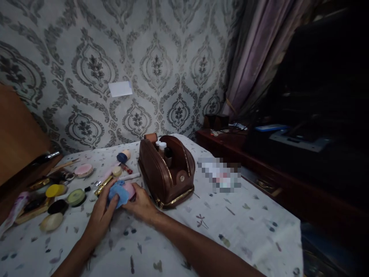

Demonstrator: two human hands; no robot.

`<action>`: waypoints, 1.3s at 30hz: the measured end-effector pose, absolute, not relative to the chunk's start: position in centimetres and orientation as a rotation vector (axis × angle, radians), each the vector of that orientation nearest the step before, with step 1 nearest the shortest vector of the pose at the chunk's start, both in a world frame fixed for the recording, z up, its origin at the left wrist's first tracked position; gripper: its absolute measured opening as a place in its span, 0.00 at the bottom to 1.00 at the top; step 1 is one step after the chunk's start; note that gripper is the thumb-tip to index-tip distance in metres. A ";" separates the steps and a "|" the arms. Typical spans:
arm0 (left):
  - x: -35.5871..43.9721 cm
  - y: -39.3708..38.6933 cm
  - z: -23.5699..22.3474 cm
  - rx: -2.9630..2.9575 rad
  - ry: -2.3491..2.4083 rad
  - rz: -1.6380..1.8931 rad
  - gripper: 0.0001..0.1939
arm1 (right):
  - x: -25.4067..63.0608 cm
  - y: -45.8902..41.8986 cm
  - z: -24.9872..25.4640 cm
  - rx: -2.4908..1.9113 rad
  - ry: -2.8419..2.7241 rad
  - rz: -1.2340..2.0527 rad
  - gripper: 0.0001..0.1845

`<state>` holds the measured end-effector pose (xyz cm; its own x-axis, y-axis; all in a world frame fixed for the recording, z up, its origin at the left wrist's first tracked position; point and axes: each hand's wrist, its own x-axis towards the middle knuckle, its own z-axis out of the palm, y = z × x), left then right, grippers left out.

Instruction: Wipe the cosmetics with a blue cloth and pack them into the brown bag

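While left fingers (112,206) curl around crumpled blue cloth (120,193), right fingers (140,193) grip a rounded pink item (129,189).

Left hand (101,211) is bare and pretty slim tbh, with a longish thumb (112,208). Right hand (142,204) is bare too, about the same build from where I'm standing. Just behind them the wrists (157,218) look narrow, and further back the left forearm (79,248) and right forearm (196,242) are both uncovered and get thicker farther from the hands. Too dim for me to make out the nails.
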<state>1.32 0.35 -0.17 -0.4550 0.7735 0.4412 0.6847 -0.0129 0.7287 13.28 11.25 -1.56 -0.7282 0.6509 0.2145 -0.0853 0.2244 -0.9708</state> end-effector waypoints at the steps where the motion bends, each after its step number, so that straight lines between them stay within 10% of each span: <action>1: 1.1 0.2 -0.1 1.634 2.146 1.442 0.28 | 13.3 11.3 -1.7 -0.511 -1.910 1.574 0.21; 21: 0.2 0.1 -0.3 1.902 2.294 1.123 0.20 | 13.7 10.8 -2.1 -0.390 -2.359 1.081 0.34; 39: 0.0 0.1 0.3 1.692 2.188 1.338 0.24 | 12.9 11.1 -2.2 -0.467 -1.820 1.991 0.36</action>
<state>0.00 0.11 0.25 -0.3918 0.8135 0.4298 0.7533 0.0155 0.6574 12.90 11.14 -2.22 -0.8635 0.5038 0.0235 -0.0685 -0.0709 -0.9951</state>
